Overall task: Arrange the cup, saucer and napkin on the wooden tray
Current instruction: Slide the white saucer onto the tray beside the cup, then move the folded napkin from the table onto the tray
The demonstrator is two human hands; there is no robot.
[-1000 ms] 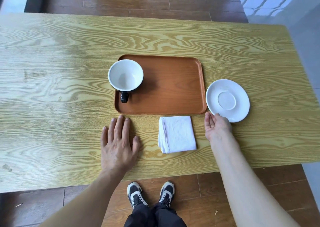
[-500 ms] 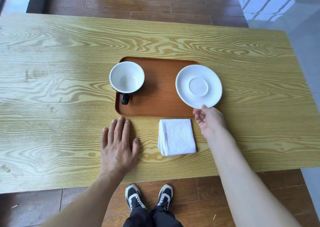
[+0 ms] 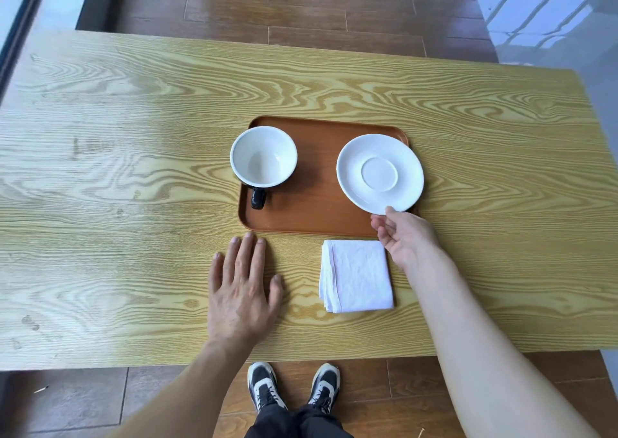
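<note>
A brown wooden tray (image 3: 314,210) lies mid-table. On its left part stands a cup (image 3: 263,156), white inside and dark outside, with its handle toward me. My right hand (image 3: 404,237) pinches the near rim of a white saucer (image 3: 380,173), which is over the tray's right part and overhangs its right edge. Whether the saucer rests on the tray or hovers I cannot tell. A folded white napkin (image 3: 356,275) lies on the table just in front of the tray. My left hand (image 3: 242,287) lies flat on the table, fingers spread, in front of the tray's left corner.
The table (image 3: 100,170) is a light wood-grain top with its near edge just behind my hands. Beyond the edge I see my shoes (image 3: 294,385) on a dark wooden floor. Pale tiled floor shows at the far right.
My right hand took hold of the saucer on the table right of the tray and carried it left over the tray's right part. My left hand stayed put.
</note>
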